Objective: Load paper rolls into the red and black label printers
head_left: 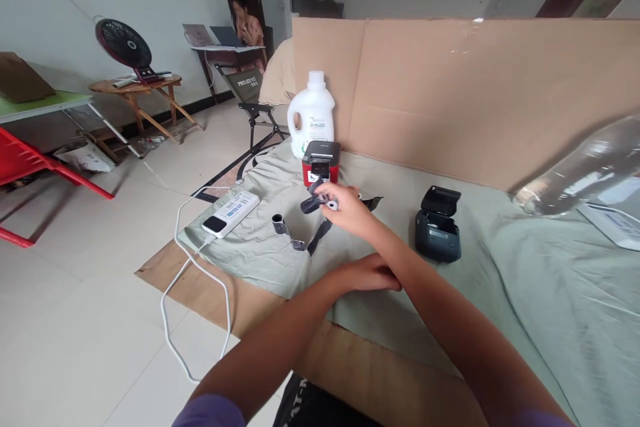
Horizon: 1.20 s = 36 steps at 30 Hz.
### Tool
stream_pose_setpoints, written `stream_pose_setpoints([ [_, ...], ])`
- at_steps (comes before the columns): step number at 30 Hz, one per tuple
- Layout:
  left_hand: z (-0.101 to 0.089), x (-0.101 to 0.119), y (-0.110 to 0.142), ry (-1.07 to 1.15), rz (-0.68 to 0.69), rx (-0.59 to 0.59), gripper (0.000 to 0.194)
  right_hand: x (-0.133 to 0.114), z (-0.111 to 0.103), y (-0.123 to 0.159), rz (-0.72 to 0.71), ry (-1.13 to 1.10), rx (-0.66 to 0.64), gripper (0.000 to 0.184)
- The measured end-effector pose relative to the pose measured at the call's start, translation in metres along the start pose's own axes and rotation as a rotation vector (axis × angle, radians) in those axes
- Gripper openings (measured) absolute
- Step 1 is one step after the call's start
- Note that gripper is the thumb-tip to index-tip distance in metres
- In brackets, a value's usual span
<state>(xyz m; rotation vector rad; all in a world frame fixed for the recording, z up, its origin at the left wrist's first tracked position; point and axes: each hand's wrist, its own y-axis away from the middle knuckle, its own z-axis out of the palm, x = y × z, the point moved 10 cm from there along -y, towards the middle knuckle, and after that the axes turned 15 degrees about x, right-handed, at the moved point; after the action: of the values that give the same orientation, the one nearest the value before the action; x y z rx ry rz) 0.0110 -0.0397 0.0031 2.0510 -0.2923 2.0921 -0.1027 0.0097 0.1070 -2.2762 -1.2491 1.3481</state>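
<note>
Cloth (250,257): pale, wrinkled, carries the work; a flatter patch under the loose lengths would probably help.
Cardboard panel (425,80): upright behind the things.
White jug (313,117): stands just behind the red-and-black box.
Red-and-black box (335,169): beside the right fingers; best, I judge, not to knock it while handling the strip.
Dark open-lidded unit (437,240): to the right, well apart from the fingers.
Left hand (370,273): lies below the right forearm; fingers mostly hidden, cannot tell whether they hold anything. Likely more use uncrossed, steadying the free end.
Right hand (345,205): fingers narrow, pinching the dark strip. A light, edge-on pinch seems best, to avoid creasing.
Dark strip (310,204): in the right fingers, in front of the box.
Loose curl (279,222): on the cloth, left of the right hand; may snag or twist, so handle slowly.
</note>
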Motion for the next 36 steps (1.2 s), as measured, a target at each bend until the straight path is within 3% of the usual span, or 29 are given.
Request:
stream_pose_setpoints([
  [3, 0.001, -0.002, -0.002, -0.086, 0.072, 0.032, 0.005, 0.028, -0.088, 0.030, 0.248, -0.303, 0.300, 0.024],
  [5, -0.008, 0.002, -0.002, -0.188, 0.165, 0.133, 0.009, 0.052, -0.140, 0.056, 0.408, -0.387, 0.409, 0.027],
  [8, -0.030, 0.021, -0.001, -0.314, 0.315, 0.389, 0.012, 0.082, -0.197, 0.088, 0.596, -0.383, 0.435, 0.031],
  [11, -0.056, 0.055, -0.003, -0.286, 0.411, 0.724, 0.016, 0.093, -0.227, 0.102, 0.641, -0.336, 0.372, 0.031],
  [13, -0.058, 0.080, -0.017, -0.272, 0.419, 0.794, 0.023, 0.093, -0.232, 0.103, 0.620, -0.343, 0.294, 0.030],
  [14, -0.052, 0.091, -0.030, -0.296, 0.401, 0.749, 0.028, 0.091, -0.232, 0.103, 0.604, -0.361, 0.259, 0.029],
  [18, -0.003, 0.113, -0.086, -0.497, 0.236, 0.312, 0.042, 0.088, -0.237, 0.105, 0.563, -0.402, 0.231, 0.029],
  [21, 0.016, 0.114, -0.103, -0.572, 0.138, 0.140, 0.045, 0.093, -0.244, 0.108, 0.563, -0.352, 0.249, 0.028],
  [26, 0.024, 0.112, -0.105, -0.506, 0.123, 0.090, 0.038, 0.097, -0.245, 0.112, 0.551, -0.299, 0.222, 0.030],
  [31, 0.015, 0.118, -0.098, -0.499, 0.164, 0.139, 0.032, 0.091, -0.238, 0.109, 0.547, -0.283, 0.167, 0.032],
  [36, 0.007, 0.122, -0.096, -0.534, 0.162, 0.166, 0.029, 0.084, -0.240, 0.113, 0.586, -0.088, 0.069, 0.038],
])
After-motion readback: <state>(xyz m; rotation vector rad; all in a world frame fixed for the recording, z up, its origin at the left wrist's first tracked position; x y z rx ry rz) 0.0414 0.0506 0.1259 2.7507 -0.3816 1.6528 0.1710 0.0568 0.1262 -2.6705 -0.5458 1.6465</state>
